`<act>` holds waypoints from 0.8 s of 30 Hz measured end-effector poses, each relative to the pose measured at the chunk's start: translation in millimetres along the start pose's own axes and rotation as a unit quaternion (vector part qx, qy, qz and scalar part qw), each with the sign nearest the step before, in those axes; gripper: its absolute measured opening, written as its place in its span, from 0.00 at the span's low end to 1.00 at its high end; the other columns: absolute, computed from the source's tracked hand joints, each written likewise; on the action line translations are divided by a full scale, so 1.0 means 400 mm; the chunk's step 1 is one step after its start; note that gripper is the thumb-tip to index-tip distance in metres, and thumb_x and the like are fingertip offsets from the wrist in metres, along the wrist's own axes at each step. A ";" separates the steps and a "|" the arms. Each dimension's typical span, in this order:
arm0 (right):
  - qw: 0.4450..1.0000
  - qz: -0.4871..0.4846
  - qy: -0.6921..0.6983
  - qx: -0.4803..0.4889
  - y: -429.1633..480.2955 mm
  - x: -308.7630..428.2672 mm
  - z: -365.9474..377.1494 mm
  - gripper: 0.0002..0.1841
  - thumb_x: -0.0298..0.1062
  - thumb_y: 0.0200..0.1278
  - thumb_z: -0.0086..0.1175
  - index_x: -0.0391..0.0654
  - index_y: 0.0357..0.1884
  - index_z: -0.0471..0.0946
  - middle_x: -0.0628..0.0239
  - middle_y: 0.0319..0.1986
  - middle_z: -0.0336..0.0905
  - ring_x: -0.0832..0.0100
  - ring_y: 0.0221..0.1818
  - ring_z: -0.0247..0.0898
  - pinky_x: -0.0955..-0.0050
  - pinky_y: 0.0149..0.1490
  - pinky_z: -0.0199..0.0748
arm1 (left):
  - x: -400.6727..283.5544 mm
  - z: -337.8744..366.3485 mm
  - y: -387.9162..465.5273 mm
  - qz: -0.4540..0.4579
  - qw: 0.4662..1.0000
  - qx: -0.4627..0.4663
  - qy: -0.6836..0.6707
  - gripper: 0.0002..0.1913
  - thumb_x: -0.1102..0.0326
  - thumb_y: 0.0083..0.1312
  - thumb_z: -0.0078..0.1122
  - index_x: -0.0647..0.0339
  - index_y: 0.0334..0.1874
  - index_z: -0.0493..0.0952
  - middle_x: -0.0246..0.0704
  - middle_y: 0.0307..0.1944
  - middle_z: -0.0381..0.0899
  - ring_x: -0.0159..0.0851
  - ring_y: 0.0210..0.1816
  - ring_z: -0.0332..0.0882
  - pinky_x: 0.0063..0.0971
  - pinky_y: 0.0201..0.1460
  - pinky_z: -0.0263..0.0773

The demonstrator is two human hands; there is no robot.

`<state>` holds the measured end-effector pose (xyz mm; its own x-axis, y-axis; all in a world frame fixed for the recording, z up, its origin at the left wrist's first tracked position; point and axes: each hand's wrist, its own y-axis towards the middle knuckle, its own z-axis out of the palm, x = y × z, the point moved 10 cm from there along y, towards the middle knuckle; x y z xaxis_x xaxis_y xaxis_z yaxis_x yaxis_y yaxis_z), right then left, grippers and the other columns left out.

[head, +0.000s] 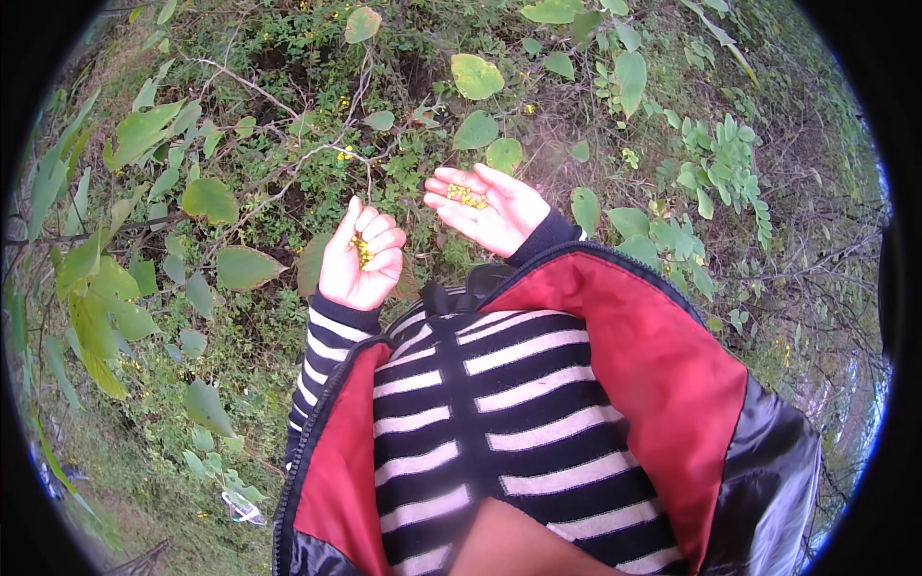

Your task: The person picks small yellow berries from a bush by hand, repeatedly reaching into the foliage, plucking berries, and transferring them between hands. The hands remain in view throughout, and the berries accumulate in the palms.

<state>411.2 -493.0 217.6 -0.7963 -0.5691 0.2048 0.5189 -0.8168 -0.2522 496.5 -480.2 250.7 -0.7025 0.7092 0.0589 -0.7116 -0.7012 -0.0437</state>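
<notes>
My left hand (366,255) is palm up with its fingers curled over a small heap of yellow flower buds (361,248). The thumb side faces left, and part of the heap is hidden under the fingers. Farther right, my right hand (497,212) lies flat, palm up, its fingers pointing left. A loose cluster of small yellow flower buds (467,196) rests on that palm and finger bases. The two hands are apart, held in front of my striped sweater (425,389) above low green plants.
Bare twigs (310,155) and a leafy branch (209,201) reach in from the left, close to my left hand. Broad leaves (477,75) hang beyond my right hand. Small yellow flowers (345,153) grow among the undergrowth. My open jacket (648,374) spreads at both sides. A whitish object (243,509) lies lower left.
</notes>
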 end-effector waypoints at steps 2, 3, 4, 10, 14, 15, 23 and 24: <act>1.000 -0.005 -0.002 0.000 0.001 -0.004 0.009 0.23 0.40 0.64 0.37 0.34 0.55 0.59 0.51 0.50 0.64 0.57 0.53 0.62 0.64 0.57 0.63 | 0.009 -0.048 0.010 0.027 0.998 -0.054 0.006 0.14 0.61 0.67 0.38 0.58 0.23 0.61 0.25 0.21 0.56 0.26 0.25 0.57 0.15 0.24 0.58; 1.000 -0.007 -0.011 0.002 0.003 -0.005 0.013 0.22 0.40 0.64 0.37 0.34 0.54 0.60 0.51 0.50 0.65 0.57 0.53 0.62 0.65 0.57 0.63 | 0.002 -0.096 0.003 0.055 0.990 -0.125 0.029 0.12 0.62 0.67 0.39 0.59 0.25 0.63 0.26 0.23 0.58 0.26 0.27 0.59 0.16 0.27 0.61; 1.000 -0.008 -0.020 0.007 0.006 -0.008 0.018 0.22 0.40 0.64 0.37 0.34 0.54 0.60 0.52 0.49 0.66 0.57 0.52 0.63 0.65 0.57 0.63 | 0.009 -0.103 0.007 0.049 0.992 -0.111 0.032 0.11 0.62 0.66 0.41 0.61 0.30 0.65 0.28 0.26 0.62 0.28 0.30 0.62 0.18 0.32 0.65; 0.983 -0.061 -0.168 0.046 0.028 -0.011 0.063 0.18 0.37 0.65 0.35 0.35 0.50 0.63 0.56 0.39 0.71 0.65 0.43 0.70 0.70 0.49 0.70 | -0.006 -0.145 0.014 0.100 0.985 -0.138 0.042 0.11 0.62 0.64 0.45 0.64 0.33 0.71 0.36 0.34 0.74 0.36 0.37 0.72 0.31 0.45 0.70; 0.965 -0.106 -0.235 0.048 0.055 -0.022 0.099 0.13 0.32 0.64 0.39 0.37 0.46 0.66 0.58 0.36 0.72 0.67 0.38 0.71 0.73 0.45 0.72 | 0.002 -0.148 0.019 0.098 0.985 -0.138 0.042 0.10 0.63 0.64 0.44 0.62 0.38 0.70 0.35 0.36 0.73 0.36 0.39 0.72 0.32 0.47 0.69; 0.965 -0.114 -0.227 0.062 0.056 -0.031 0.111 0.09 0.29 0.63 0.37 0.38 0.40 0.68 0.61 0.33 0.71 0.70 0.36 0.70 0.75 0.43 0.70 | -0.003 -0.163 0.012 0.109 0.979 -0.164 0.049 0.09 0.64 0.64 0.44 0.61 0.39 0.69 0.35 0.37 0.72 0.36 0.40 0.72 0.32 0.48 0.69; 0.721 -0.236 -0.643 0.102 0.020 -0.079 0.216 0.14 0.35 0.61 0.37 0.37 0.39 0.71 0.59 0.34 0.73 0.69 0.40 0.70 0.73 0.48 0.64 | -0.031 -0.190 0.010 0.142 0.967 -0.157 0.141 0.12 0.60 0.65 0.38 0.56 0.46 0.66 0.31 0.43 0.69 0.33 0.48 0.67 0.34 0.52 0.63; 0.731 -0.253 -0.624 0.113 0.011 -0.073 0.227 0.15 0.35 0.62 0.36 0.37 0.41 0.70 0.58 0.38 0.72 0.68 0.44 0.67 0.73 0.52 0.61 | -0.031 -0.201 0.009 0.139 0.966 -0.175 0.134 0.13 0.60 0.66 0.36 0.57 0.47 0.65 0.31 0.45 0.68 0.33 0.50 0.66 0.33 0.54 0.63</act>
<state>464.9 -488.5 296.3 -0.0747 0.2833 0.9561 0.4062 -0.8670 0.2886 501.9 -485.6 169.6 -0.8112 0.5232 -0.2611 -0.4223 -0.8330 -0.3575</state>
